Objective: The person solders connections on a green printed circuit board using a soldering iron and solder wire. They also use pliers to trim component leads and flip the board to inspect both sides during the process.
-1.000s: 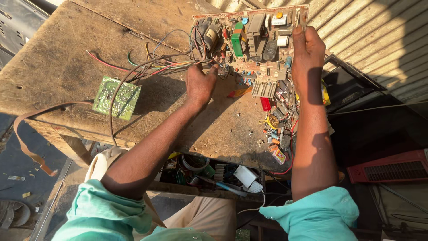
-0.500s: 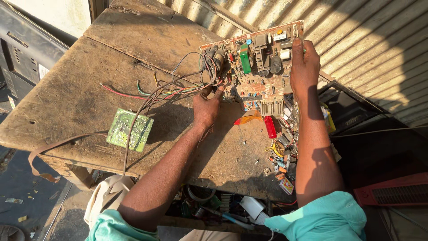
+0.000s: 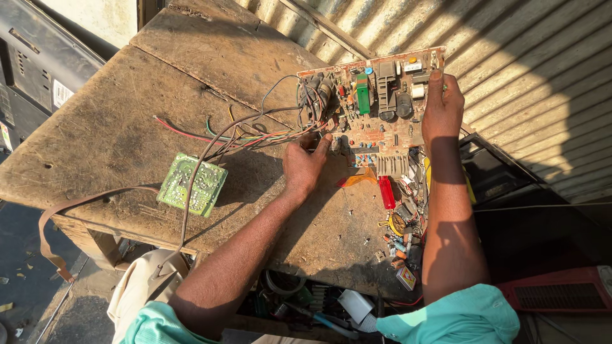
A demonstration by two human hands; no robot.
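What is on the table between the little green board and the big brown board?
In the head view, a bundle of coloured wires and the left hand lie between them.

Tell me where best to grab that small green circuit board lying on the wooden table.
Probably by its two long side edges, pinched from above. The small green circuit board lies flat on the wooden table with its solder side up, and wires run in at its top edge, so the lower, near end looks freest.

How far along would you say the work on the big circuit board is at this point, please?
Done: small loose parts already lie on the wooden table, beside a separate small green board. In hand: the right hand props the large circuit board by its edge while the left hand touches its lower side near the wires. Left: most components and the wires are still on the board.
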